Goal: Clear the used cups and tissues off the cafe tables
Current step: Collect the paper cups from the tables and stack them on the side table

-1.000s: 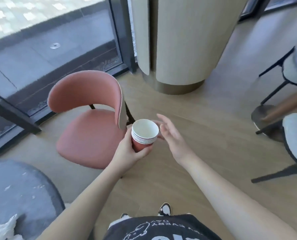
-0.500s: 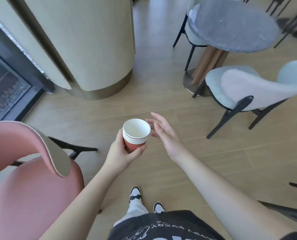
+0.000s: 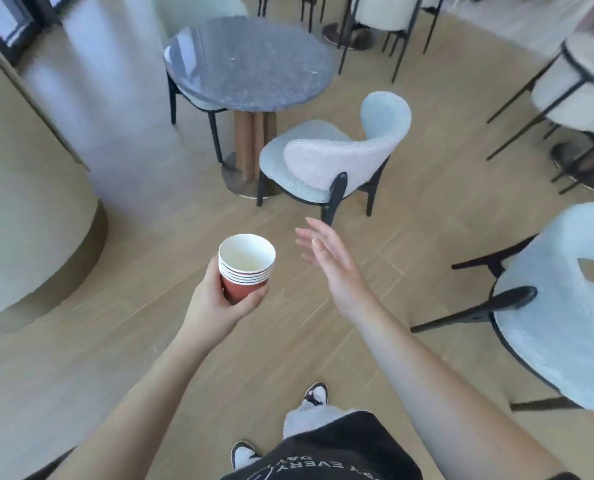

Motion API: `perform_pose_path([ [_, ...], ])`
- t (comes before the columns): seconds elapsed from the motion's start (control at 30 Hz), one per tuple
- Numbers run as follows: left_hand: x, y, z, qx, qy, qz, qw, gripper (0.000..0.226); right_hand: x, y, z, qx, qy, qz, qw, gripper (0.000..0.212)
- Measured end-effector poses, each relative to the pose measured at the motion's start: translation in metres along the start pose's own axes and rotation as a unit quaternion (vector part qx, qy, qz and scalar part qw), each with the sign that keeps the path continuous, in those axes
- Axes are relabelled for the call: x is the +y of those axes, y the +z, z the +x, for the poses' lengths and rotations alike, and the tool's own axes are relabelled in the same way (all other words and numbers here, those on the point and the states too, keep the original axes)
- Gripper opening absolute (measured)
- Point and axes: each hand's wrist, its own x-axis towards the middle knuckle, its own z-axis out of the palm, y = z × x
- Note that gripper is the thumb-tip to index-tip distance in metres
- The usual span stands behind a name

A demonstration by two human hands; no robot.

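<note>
While our left hand [image 3: 216,303] grips the cups [image 3: 246,266] at centre frame, our right hand [image 3: 326,252] hangs just beside them, fingers spread, holding nothing; a round desk [image 3: 247,60] stands at upper centre.

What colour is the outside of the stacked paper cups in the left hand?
Red with white rims, on the stacked paper cups gripped by the left hand; head view.

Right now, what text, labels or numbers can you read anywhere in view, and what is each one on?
"EVERY DAY": white print on the black shirt, seen upside down at the bottom edge; "DAY" is blurred, so that reading is less sure.
More print to its left on the shirt: too blurred to read.
Stacked cups in the left hand: no print visible.
Round table and chairs: no text.
</note>
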Motion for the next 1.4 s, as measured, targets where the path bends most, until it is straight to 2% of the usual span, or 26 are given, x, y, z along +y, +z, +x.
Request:
perform_pose_path([
  [0.1,0.016,0.039,0.043,-0.049,0.018,0.008,0.999,0.076,0.004,-0.043,0.016,0.052,-0.004,0.011,0.999,0.055],
  [0.17,0.027,0.065,0.069,-0.073,0.018,0.007,0.997,0.07,0.008,-0.069,0.027,0.077,-0.004,0.026,0.997,0.06],
  [0.23,0.04,0.093,0.094,-0.092,0.029,0.014,0.995,0.065,0.009,-0.096,0.039,0.095,-0.002,0.033,0.995,0.067],
  [0.47,0.1,0.181,0.176,-0.151,0.049,0.011,0.987,0.066,0.003,-0.196,0.084,0.154,0.0,0.047,0.987,0.067],
  [0.63,0.11,0.219,0.227,-0.179,0.053,0.015,0.982,0.069,0.004,-0.231,0.124,0.199,-0.016,0.068,0.978,0.056],
  [0.83,0.11,0.256,0.315,-0.208,0.048,0.004,0.977,0.078,0.0,-0.266,0.202,0.232,-0.032,0.081,0.969,0.059],
  [0.93,0.123,0.275,0.366,-0.231,0.06,0.011,0.971,0.072,-0.01,-0.288,0.241,0.263,-0.028,0.079,0.961,0.051],
  [1.13,0.162,0.314,0.452,-0.273,0.093,0.021,0.957,0.072,-0.029,-0.342,0.294,0.302,-0.027,0.057,0.951,0.06],
  [1.4,0.192,0.4,0.527,-0.311,0.096,0.049,0.944,0.066,-0.026,-0.432,0.341,0.321,-0.02,0.036,0.946,0.054],
])
